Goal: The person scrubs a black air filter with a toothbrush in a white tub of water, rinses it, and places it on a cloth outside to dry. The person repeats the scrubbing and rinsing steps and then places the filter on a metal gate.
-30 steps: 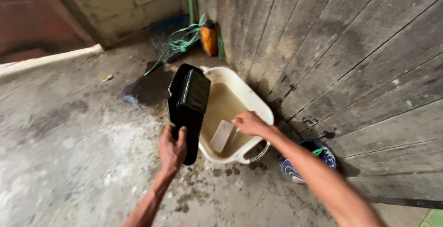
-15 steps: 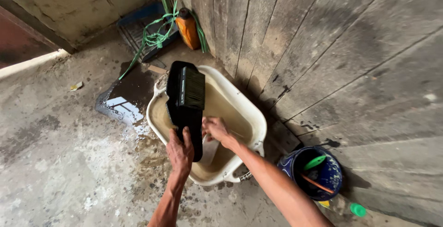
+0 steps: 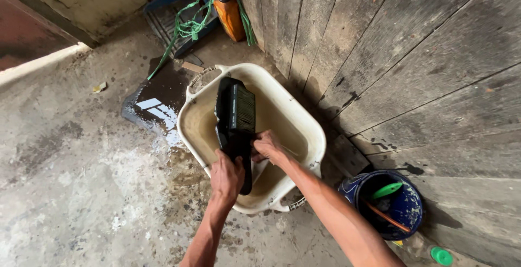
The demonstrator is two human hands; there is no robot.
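Both hands have closed in on the black ribbed part (image 3: 235,126): left hand (image 3: 227,176) gripping its lower end, right hand (image 3: 268,146) clasping its side, steadying it upright over the cream basin's (image 3: 309,131) murky water.

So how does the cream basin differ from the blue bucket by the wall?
The cream basin is wide, shallow and roughly rectangular; the blue bucket is smaller and round. The basin holds murky brown water and a black ribbed part gripped by both hands; the bucket holds a green item and a stick. Both sit on wet concrete.

Head camera, looking steeply down, close
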